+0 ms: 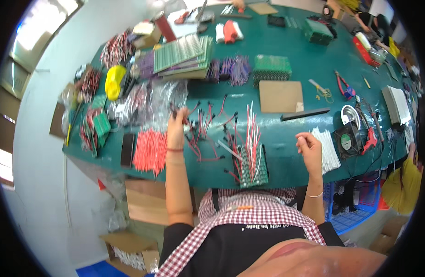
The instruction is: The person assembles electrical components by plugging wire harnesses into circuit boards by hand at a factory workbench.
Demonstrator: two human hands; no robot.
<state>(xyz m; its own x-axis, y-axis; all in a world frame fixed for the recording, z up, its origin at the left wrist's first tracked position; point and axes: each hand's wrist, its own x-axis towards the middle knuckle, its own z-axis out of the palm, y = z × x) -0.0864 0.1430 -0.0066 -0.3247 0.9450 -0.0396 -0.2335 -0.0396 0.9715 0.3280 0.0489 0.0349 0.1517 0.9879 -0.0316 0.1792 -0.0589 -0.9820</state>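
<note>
My left hand (177,125) is closed in a pinch at the edge of a clear plastic bag (161,99). A small dark piece shows at its fingertips, too small to make out. Beside it, short red-and-black cables (203,127) with black connectors lie scattered. A green circuit board panel (254,171) lies in front of me, with red and white wires (252,143) across it pointing away. My right hand (310,148) is raised to the right of the panel, fingers curled in, and I see nothing in them. It is next to a bundle of white wires (327,150).
A bundle of red wires (150,151) and a dark flat block (127,150) lie left. Farther off are stacked boards (185,55), a cardboard piece (281,96) and a black bar (305,114). A fan (348,141) and pliers (345,87) lie right. Other people work at the far right.
</note>
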